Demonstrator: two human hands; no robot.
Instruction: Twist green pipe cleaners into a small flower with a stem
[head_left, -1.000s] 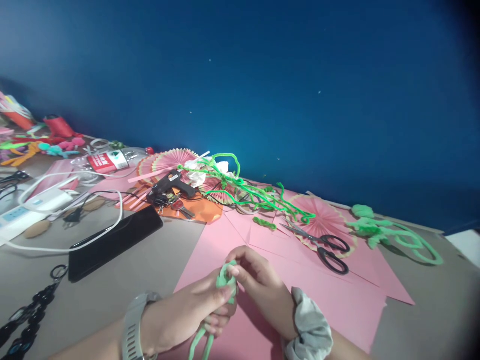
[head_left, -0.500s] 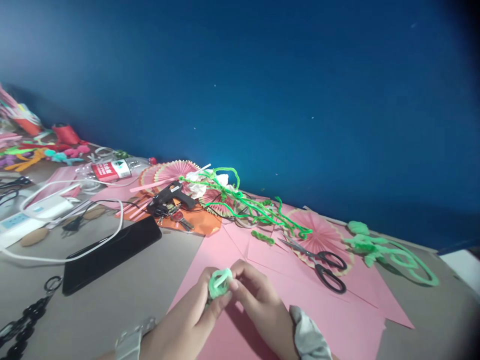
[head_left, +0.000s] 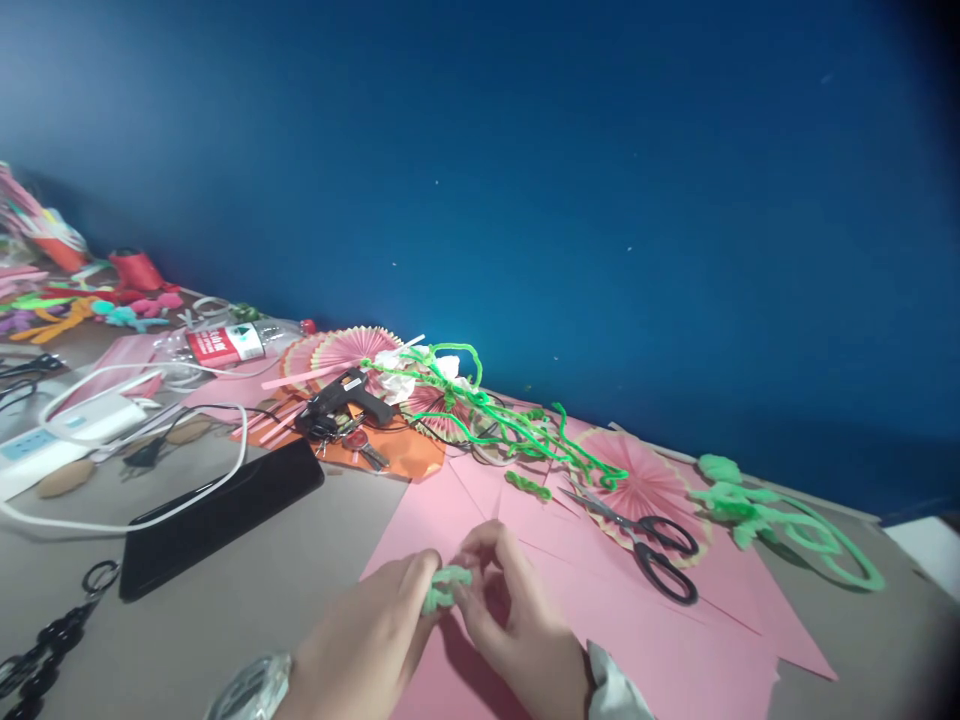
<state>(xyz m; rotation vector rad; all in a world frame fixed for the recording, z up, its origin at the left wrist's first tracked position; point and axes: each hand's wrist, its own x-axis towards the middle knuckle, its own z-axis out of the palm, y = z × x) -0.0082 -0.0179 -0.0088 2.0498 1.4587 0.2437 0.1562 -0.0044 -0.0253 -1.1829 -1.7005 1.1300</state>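
Between my hands is a small coil of light green pipe cleaner (head_left: 444, 589), fuzzy and bunched up. My left hand (head_left: 375, 625) grips it between thumb and fingers from the left. On its right end, the thumb and forefinger of my right hand (head_left: 517, 610) pinch it. Both hands are over the pink paper (head_left: 600, 640). Ahead of them lies a short twisted green piece (head_left: 528, 486). Black-handled scissors (head_left: 637, 530) rest on the paper to the right, blades pointing left.
Green pipe cleaners (head_left: 525, 425) lie tangled over pink paper fans. A glue gun (head_left: 345, 400) and keys (head_left: 366, 450) sit on orange paper. To the left are a black phone (head_left: 225, 520), white cable, power strip (head_left: 67, 445) and plastic bottle (head_left: 225, 343). A blue wall (head_left: 525, 200) rises behind.
My left hand has turned, so the green coil now shows edge-on rather than its round, open side. The right fingers still pinch it. The view has shifted slightly.
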